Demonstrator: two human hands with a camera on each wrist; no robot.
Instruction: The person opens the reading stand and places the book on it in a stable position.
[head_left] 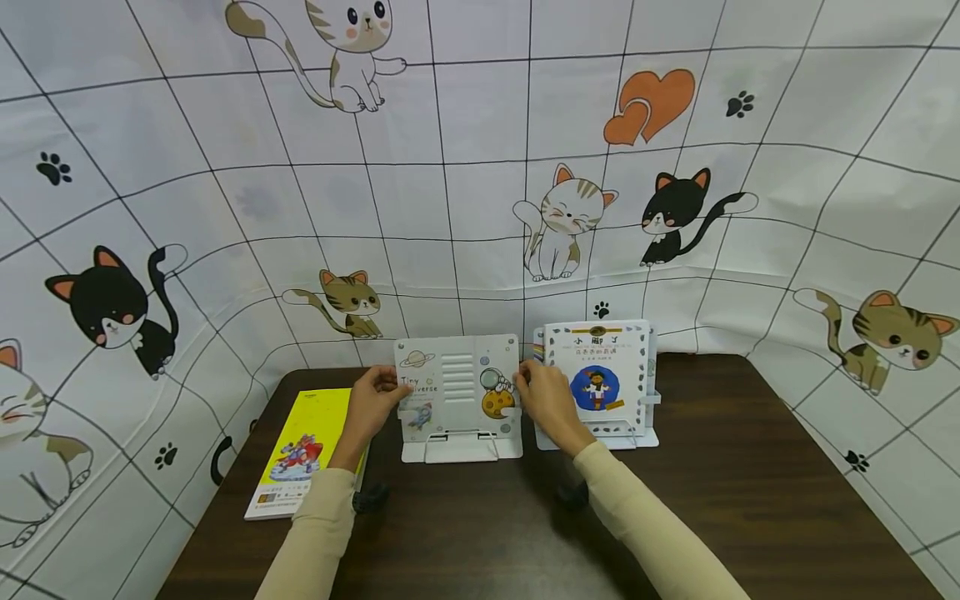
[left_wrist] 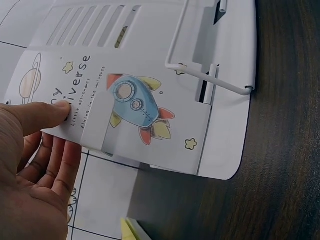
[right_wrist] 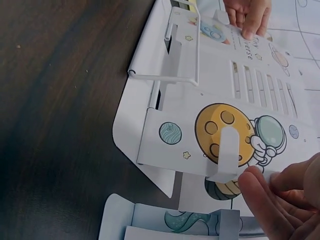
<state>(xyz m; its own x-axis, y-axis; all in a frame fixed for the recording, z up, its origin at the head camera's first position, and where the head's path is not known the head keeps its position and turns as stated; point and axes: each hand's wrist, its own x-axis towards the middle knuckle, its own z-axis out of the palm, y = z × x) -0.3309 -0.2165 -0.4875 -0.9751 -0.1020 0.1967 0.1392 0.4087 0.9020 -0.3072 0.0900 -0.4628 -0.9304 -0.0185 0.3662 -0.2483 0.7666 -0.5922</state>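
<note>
A white book stand [head_left: 457, 417] printed with planets, a rocket and an astronaut stands upright at the table's middle back. My left hand [head_left: 372, 398] grips its left edge, with the thumb [left_wrist: 52, 114] on the printed front and the other fingers behind the panel. At the opposite edge, my right hand [head_left: 551, 400] pinches the panel beside the astronaut, close to a white page clip [right_wrist: 229, 150]. The wire ledge [left_wrist: 210, 79] at the stand's foot is folded out in front of the panel, and no book rests on the stand.
Just right of it, a second stand [head_left: 651, 437] holds a white picture book [head_left: 558, 358]. A yellow book [head_left: 318, 425] lies flat on the dark wooden table [head_left: 465, 533] at the left. A cat-print cloth [head_left: 480, 200] hangs close behind the table.
</note>
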